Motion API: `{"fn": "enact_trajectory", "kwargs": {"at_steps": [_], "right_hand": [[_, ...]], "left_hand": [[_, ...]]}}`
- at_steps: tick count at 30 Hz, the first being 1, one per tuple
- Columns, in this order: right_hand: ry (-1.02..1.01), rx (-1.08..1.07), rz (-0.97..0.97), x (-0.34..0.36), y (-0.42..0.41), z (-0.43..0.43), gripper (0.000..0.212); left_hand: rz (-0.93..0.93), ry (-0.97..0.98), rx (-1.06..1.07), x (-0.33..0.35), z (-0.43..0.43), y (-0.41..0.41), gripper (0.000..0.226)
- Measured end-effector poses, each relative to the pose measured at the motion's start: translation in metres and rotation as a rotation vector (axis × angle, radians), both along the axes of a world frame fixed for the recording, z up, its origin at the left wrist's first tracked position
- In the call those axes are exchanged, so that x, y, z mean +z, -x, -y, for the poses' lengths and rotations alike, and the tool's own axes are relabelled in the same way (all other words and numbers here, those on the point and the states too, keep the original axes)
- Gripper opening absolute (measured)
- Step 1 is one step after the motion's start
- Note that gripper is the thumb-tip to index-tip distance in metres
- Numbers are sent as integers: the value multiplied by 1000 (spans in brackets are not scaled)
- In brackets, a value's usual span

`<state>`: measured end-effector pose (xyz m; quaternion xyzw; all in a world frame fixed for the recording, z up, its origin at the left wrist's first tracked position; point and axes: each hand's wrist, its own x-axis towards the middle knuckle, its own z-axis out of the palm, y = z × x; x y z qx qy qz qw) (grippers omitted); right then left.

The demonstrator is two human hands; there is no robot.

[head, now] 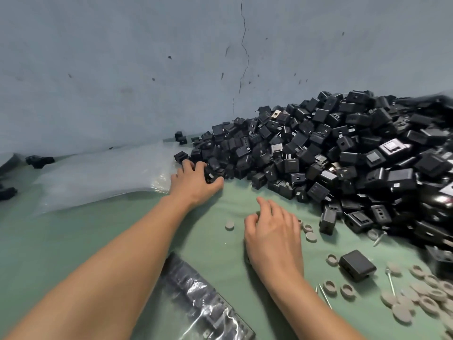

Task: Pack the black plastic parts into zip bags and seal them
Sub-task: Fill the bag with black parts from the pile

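Left hand (196,182), the nearer, curls fingers and thumb round a black part (212,177) at the edge of the pile (343,155), which extends toward two o'clock. Empty zip bags (103,175) lie at its nine o'clock. Right hand (272,234) rests loosely bent, apparently holding nothing.

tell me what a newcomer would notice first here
A big heap of black plastic parts banked against the wall on the right dominates. The left hand grips a few parts at the heap's near left edge, beside a stack of clear zip bags. The right hand hovers low over the green table, with grey discs scattered to its right.
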<state>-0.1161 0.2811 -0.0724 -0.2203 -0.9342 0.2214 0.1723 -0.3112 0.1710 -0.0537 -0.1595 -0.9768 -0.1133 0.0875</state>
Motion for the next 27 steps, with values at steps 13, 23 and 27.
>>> {"fn": "enact_trajectory", "kwargs": {"at_steps": [13,23,27], "right_hand": [[-5,-12,-27,0,1,-1,46],[23,-13,-38,0,0,-1,46],[48,-15,-43,3,-3,1,46]], "left_hand": [[-148,-96,-74,-14,-5,1,54],[13,-393,18,14,12,-17,49],[190,-505,-15,22,38,-33,53]]}}
